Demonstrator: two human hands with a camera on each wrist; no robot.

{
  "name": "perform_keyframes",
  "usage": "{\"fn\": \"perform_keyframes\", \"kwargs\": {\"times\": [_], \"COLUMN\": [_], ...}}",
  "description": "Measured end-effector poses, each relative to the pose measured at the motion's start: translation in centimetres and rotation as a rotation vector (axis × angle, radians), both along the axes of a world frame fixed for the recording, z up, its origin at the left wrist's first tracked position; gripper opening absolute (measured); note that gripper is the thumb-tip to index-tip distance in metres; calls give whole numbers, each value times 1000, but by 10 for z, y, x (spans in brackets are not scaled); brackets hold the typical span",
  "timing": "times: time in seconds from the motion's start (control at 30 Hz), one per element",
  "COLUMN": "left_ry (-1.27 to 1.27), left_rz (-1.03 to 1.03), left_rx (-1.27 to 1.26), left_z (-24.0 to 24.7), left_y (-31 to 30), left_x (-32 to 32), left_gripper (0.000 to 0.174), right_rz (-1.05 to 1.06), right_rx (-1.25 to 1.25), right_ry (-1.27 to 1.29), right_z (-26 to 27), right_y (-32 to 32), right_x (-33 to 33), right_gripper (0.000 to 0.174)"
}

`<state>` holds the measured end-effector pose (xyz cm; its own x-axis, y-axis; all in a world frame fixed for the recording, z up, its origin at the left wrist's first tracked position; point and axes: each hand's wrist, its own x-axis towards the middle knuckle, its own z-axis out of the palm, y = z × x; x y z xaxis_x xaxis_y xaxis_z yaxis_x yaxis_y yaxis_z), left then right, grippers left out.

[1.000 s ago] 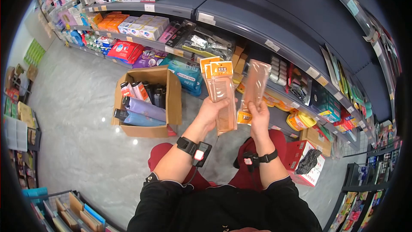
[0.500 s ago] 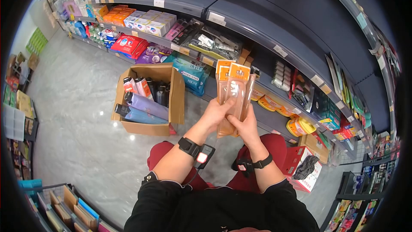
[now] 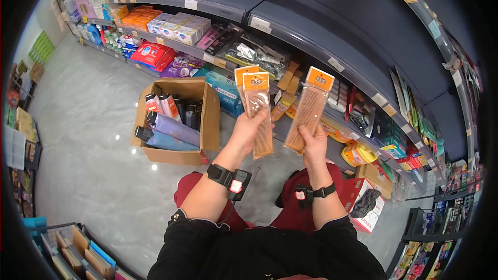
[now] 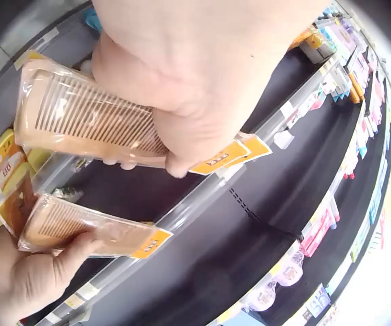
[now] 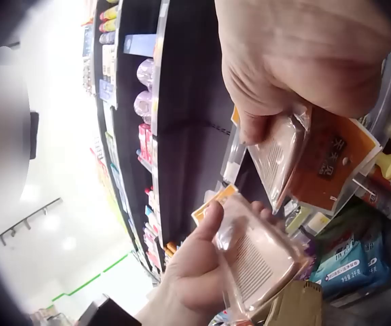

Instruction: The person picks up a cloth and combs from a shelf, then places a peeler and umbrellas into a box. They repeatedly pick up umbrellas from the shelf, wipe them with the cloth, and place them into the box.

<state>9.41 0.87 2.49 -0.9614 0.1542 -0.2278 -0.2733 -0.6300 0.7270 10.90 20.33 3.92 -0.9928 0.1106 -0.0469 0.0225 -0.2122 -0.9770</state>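
Observation:
Packaged combs with orange header cards are in both hands. My left hand (image 3: 246, 130) grips at least two of them, the front comb (image 3: 258, 119) upright with its card on top. My right hand (image 3: 314, 148) pinches the lower part of another comb (image 3: 309, 105), tilted to the right and apart from the left ones. The left wrist view shows the left hand's thumb across its comb (image 4: 90, 119) and the right hand (image 4: 36, 275) on its comb (image 4: 80, 227). In the right wrist view, the left hand (image 5: 199, 272) holds its comb (image 5: 253, 258) from below.
An open cardboard box (image 3: 209, 119) with bottles and umbrella-like rolls stands on the floor at left. Shelves (image 3: 306, 41) of packaged goods run across the front. A red and white box (image 3: 369, 217) is beside the right knee.
The hands, brought together half a second ago, are apart again. The right hand has moved right with one comb, its card now at the top; a second ago that card was at the bottom.

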Motion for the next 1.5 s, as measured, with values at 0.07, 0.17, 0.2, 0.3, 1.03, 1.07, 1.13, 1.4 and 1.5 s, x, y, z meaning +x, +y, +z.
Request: {"fn": "perform_keyframes", "kwargs": {"times": [0.07, 0.17, 0.2, 0.3, 1.03, 1.07, 1.13, 1.4, 1.5], "left_ry": [66, 121, 116, 45, 6, -13, 7, 132, 90], "left_rz": [-37, -60, -60, -7, -373, -454, -617, -366, -232], "left_rx": [-133, -151, -152, -12, -1, 57, 277, 119, 63], "left_z": [-7, -5, -4, -3, 4, 4, 1, 5, 3], "left_y": [7, 24, 22, 13, 11, 11, 15, 20, 17], "left_x": [2, 11, 11, 5, 15, 17, 18, 16, 12], "left_gripper": [43, 45, 45, 37, 40, 43, 49, 44, 42], "right_rz": [74, 287, 322, 242, 955, 932, 827, 15, 232], "right_rx": [179, 476, 418, -91, 1193, 1235, 1328, 1160, 538], "right_ry": [37, 179, 182, -69, 311, 316, 398, 561, 191], "right_z": [2, 16, 18, 13, 151, 150, 141, 103, 25], "right_y": [-9, -27, -29, -19, 10, 5, -4, -11, 9], "right_x": [3, 12, 14, 8, -39, -43, -52, -49, -46], "right_gripper": [37, 43, 45, 45, 18, 20, 27, 61, 53]}}
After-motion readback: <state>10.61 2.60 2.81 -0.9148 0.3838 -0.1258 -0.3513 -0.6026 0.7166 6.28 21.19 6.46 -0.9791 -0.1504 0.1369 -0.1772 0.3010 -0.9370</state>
